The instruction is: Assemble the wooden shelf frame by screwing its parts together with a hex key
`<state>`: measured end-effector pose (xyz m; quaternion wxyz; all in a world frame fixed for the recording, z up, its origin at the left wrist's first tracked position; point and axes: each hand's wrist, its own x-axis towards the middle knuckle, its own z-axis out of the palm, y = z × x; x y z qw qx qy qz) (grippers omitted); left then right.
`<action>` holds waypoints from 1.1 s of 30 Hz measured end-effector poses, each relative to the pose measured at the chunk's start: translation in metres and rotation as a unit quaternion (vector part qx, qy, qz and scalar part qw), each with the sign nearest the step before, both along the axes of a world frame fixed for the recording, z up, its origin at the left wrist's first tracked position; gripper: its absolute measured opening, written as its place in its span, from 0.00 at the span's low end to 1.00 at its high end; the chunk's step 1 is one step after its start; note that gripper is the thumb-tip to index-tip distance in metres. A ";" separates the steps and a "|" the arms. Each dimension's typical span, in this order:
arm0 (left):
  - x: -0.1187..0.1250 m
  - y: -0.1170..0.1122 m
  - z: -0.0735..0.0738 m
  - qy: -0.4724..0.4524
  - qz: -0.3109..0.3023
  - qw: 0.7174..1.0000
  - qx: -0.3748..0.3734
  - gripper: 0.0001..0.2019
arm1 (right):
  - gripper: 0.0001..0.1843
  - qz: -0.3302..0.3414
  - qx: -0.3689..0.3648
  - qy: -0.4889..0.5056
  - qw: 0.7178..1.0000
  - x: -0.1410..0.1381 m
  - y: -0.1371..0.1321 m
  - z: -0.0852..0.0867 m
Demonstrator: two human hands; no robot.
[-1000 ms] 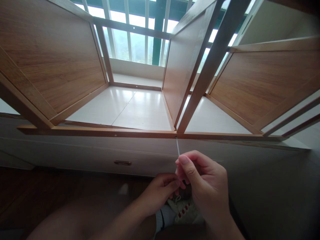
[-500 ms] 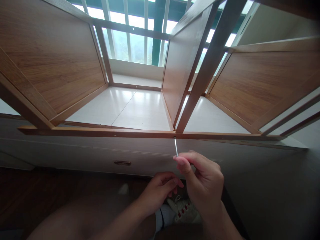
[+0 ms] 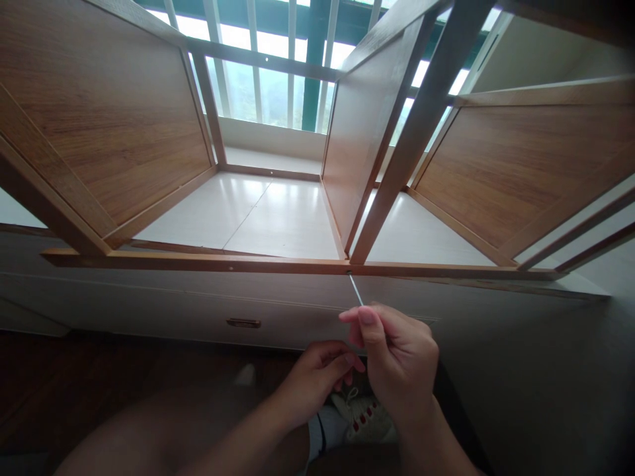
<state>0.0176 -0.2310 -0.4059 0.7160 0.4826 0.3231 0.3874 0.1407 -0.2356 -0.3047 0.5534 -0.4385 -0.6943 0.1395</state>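
Largest first: the wooden frame [image 3: 417, 132] stands before you on a white top [image 3: 198, 205], a window [image 3: 282, 99] behind it and a white drawer front [image 3: 173, 304] below. Three panels divide it: the left panel [image 3: 119, 119], the middle panel [image 3: 354, 132] and the right panel [image 3: 526, 165]. Its front rail [image 3: 288, 266] runs across your view, nearly level. Your right hand [image 3: 399, 350] is below the rail and right of the middle panel's foot, thumb and finger closed in a pinch on a thin metal rod [image 3: 356, 289]. Your left hand [image 3: 322, 377] sits lower and to the left, just beside the right, fingers loosely curled; you show nothing in it, though whether the palm hides something I cannot tell. A shoe [image 3: 367, 420] lies beneath both hands. The drawer handle [image 3: 243, 323] is well left of the pinch. Key relation: from your right hand the rod points away and slightly left, its tip at a dark hole [image 3: 349, 272] in the rail, just below the middle panel's foot. Its long axis slants, not square to the rail; alignment with the hole probably matters most. Depth of tip: cannot tell. Your right hand is the nearer one, and nothing visible blocks the line from pinch to rail.
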 end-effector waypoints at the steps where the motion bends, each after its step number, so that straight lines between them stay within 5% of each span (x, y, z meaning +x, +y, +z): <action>1: 0.000 0.000 0.000 0.001 0.001 1.000 -0.003 0.16 | 0.14 0.003 -0.008 0.002 1.000 0.000 0.000 0.000; 33: 0.000 0.000 0.001 0.004 -0.006 1.000 0.007 0.17 | 0.12 -0.027 -0.012 -0.058 0.998 -0.004 -0.004 0.011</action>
